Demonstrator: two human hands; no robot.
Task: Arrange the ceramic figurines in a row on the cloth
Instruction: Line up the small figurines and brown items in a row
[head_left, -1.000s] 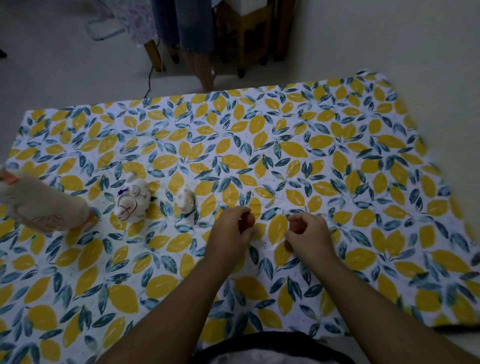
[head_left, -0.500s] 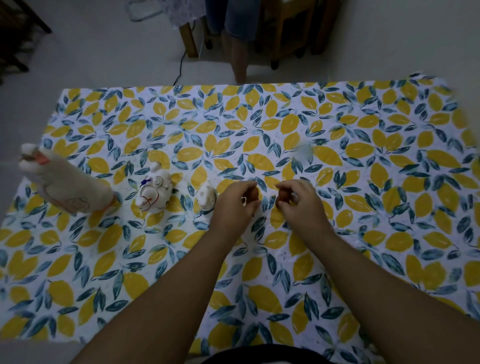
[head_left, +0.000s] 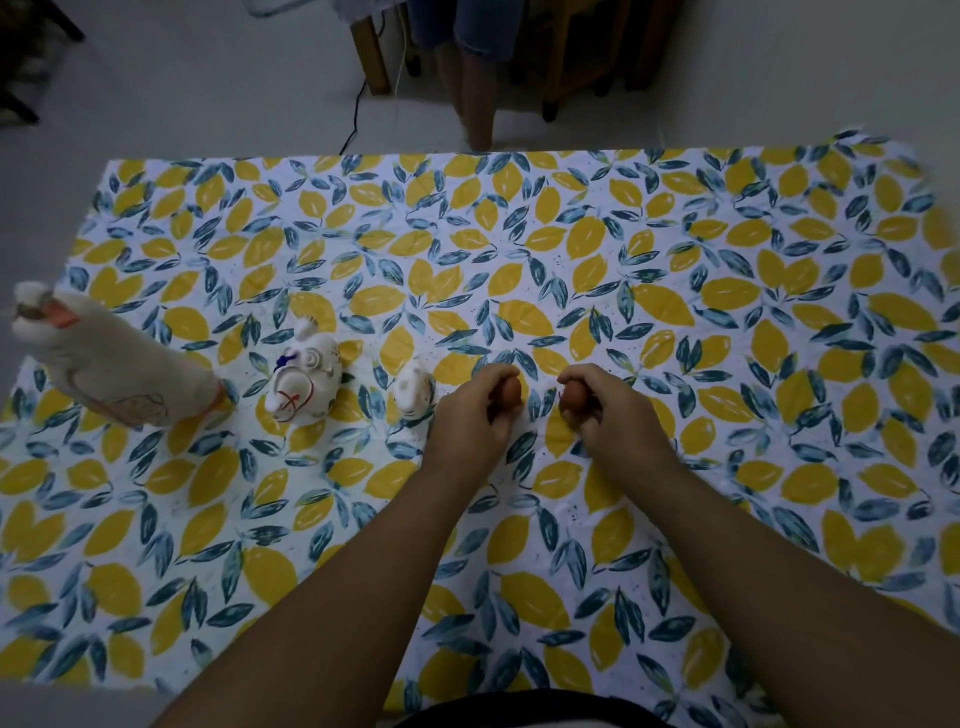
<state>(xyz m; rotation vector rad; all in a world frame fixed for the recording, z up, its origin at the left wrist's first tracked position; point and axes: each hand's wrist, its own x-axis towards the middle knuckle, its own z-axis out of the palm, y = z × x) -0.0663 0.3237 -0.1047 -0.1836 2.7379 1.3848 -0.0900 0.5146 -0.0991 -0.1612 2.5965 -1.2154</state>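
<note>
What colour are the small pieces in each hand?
Reddish brown, both the small piece and its twin; the head view shows them.

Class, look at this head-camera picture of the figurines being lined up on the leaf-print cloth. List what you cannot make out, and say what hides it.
- Brown piece in the left hand: only its top shows; fingers cover the rest.
- Brown piece in the right hand: likewise mostly wrapped; only shows.
- Small white figurine: too small and dim for detail.
- Bystander's legs: cut off by the top edge.

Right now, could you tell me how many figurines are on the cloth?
5: goose far left, then pig, small white one, and a brown one in each hand.
</note>
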